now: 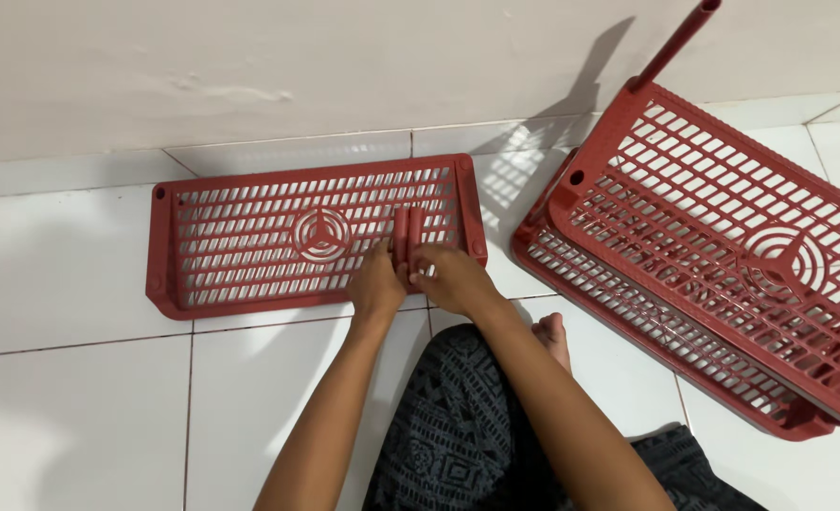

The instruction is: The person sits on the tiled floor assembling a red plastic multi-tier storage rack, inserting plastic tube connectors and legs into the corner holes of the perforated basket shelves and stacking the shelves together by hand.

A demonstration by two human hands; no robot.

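Note:
A flat red plastic slatted shelf panel [249,237] lies on the white tiled floor against the wall. Over its right part both my hands meet on a pair of short red plastic tubes [407,232] held side by side. My left hand [377,284] wraps the tubes from the left, and my right hand [450,277] grips them from the right. The lower ends of the tubes are hidden by my fingers.
To the right stands a partly assembled red rack [723,246] of two stacked slatted shelves, tilted, with a red post [675,43] sticking up by the wall. My patterned trouser leg [458,435] and a bare foot [552,336] rest on the floor tiles [79,397].

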